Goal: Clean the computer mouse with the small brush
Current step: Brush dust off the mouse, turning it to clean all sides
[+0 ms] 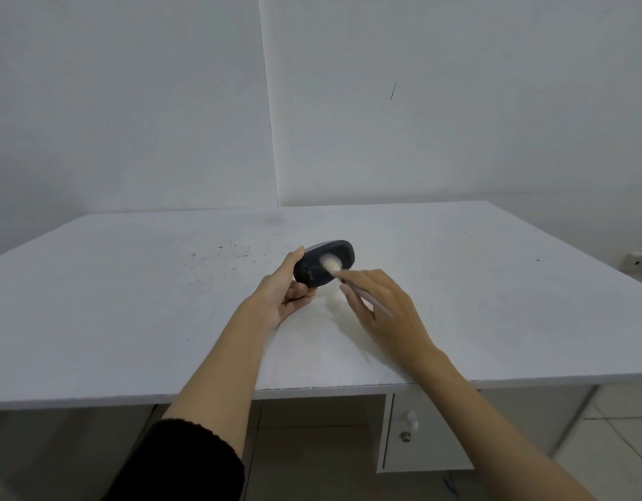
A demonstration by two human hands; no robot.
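We see the left hand [284, 296] gripping the dark mouse [323, 263] by its near end, tilted up on edge above the white desk [131, 301], underside toward us. The right hand [388, 309] is closed around the brush [332, 263], whose pale, blurred bristles touch the mouse's underside; the thin handle runs back under the fingers [363, 280]

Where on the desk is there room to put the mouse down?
Nearly everywhere. The white desk is bare left of the left hand, right of the right hand, and behind the mouse toward the wall. Only the middle is busy, where the small brush sweeps the mouse.
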